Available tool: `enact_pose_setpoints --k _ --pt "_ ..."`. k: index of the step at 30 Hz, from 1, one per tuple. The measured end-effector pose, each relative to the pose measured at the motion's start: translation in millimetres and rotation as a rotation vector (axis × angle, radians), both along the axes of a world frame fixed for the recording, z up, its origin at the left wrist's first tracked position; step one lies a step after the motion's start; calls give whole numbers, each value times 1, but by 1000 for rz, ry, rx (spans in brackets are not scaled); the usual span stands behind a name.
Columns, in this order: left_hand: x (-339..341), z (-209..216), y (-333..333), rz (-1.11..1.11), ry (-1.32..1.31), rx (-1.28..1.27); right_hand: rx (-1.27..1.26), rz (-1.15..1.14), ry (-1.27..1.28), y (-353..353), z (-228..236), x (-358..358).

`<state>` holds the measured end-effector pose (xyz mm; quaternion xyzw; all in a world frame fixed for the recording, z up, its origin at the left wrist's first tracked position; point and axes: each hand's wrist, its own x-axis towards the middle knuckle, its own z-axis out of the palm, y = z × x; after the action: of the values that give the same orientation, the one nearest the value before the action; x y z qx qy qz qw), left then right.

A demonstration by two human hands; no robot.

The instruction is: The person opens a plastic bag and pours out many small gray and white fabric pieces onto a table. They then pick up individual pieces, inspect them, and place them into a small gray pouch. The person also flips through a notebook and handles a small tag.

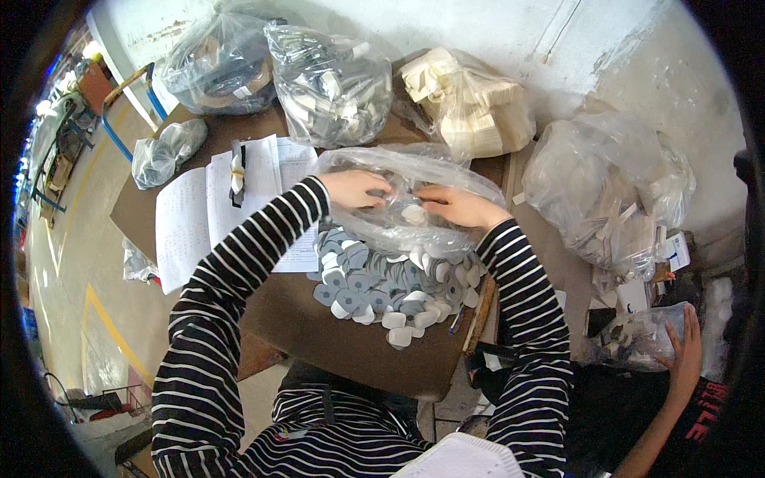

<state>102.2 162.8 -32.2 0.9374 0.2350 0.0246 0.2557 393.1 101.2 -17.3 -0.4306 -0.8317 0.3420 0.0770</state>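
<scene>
A large clear plastic bag (450,233) lies across the middle of the table, with a few pale pieces showing inside. My left hand (356,189) is at its left side, fingers bent around the film. From the right, my right hand (464,207) grips the bag's other side, its fingertips turned inward beside a small whitish piece (414,213). Folds of plastic partly cover the fingertips of both hands. Just in front of the bag spreads a heap of small grey and white rounded pieces (358,280), several with a dark centre.
An open notebook (183,215) with a black strip (237,177) on it lies left. Filled bags (331,88) line the table's back, one holding cream-coloured pieces (470,111). Another bag (613,183) stands right. A co-worker's hand (685,346) touches a small bag at lower right.
</scene>
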Motion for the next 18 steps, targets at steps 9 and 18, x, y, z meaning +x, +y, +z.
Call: enact_pose_setpoints --k 9,18 --pt "4 76 7 119 -62 137 132 -111 17 21 58 7" --pt "-6 97 3 96 373 46 140 -140 -465 13 101 41"
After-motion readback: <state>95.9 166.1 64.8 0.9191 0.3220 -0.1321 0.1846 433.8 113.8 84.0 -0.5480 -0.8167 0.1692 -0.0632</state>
